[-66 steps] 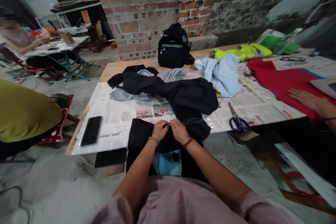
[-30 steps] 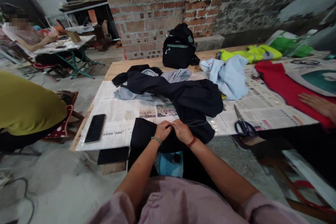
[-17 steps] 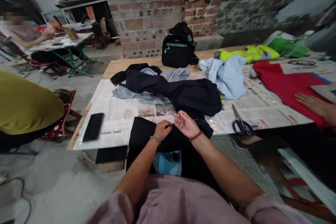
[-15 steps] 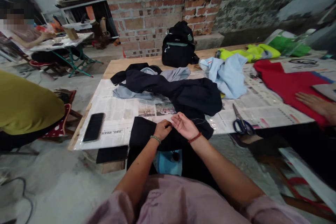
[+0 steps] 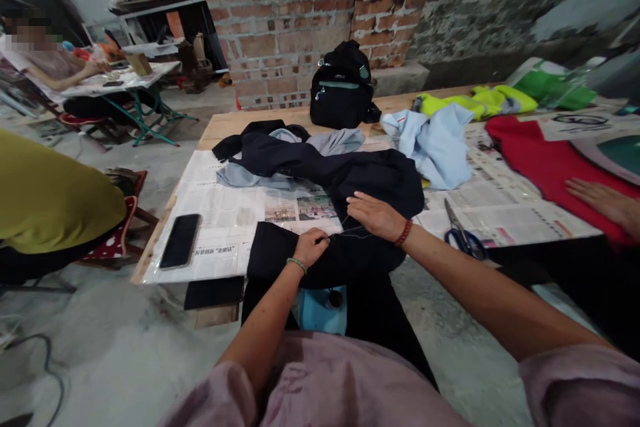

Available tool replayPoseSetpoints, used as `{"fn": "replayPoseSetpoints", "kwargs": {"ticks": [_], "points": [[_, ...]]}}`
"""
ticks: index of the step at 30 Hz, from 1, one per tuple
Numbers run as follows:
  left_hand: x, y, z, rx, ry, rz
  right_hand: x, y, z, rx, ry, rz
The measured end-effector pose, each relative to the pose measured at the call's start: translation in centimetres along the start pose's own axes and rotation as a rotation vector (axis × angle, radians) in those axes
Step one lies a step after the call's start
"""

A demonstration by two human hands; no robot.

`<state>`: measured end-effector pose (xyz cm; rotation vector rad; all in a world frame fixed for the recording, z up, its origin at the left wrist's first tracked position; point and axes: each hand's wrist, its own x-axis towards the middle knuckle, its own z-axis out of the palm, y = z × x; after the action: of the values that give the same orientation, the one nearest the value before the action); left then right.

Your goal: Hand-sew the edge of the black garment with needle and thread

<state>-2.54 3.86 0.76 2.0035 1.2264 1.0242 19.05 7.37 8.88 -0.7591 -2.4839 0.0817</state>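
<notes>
Dark navy cloth [image 5: 280, 257] hangs over the front table edge onto my lap. My left hand [image 5: 313, 247] is closed in a pinch on its upper fold. To the right, my right hand [image 5: 375, 215] is raised just above the cloth, fingertips pressed together. A thin pale thread [image 5: 357, 235] runs across the cloth between the two hands; any needle is too small to make out. Beyond the hands lies the rest of a dark garment [image 5: 377, 177], bunched over grey cloth [image 5: 250, 177]. Blue-handled scissors [image 5: 463, 233] lie at the table edge, right of my right hand.
Newspaper under clear plastic covers the wooden table [image 5: 220, 213]. A phone [image 5: 180, 240] lies at left, a black backpack [image 5: 343, 90] at the back. Light-blue cloth [image 5: 435, 147] and a yellow vest [image 5: 480, 101] lie right. Another person's hand [image 5: 597, 197] rests on red cloth [image 5: 540, 153].
My right hand has moved right and up, away from my left, and turned from palm-up to a pinch, the thread now drawn out. My left hand stays on the cloth.
</notes>
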Motion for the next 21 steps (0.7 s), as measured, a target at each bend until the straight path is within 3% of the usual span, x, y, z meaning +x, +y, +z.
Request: {"fn": "replayPoseSetpoints", "kwargs": {"ticks": [10, 21], "points": [[0.1, 0.1, -0.1, 0.008, -0.001, -0.028, -1.6, 5.5, -4.9, -0.338, 0.043, 0.131], [0.3, 0.2, 0.0, -0.006, 0.002, -0.023, -2.7, 8.4, -10.9, -0.759, -0.085, 0.191]]}}
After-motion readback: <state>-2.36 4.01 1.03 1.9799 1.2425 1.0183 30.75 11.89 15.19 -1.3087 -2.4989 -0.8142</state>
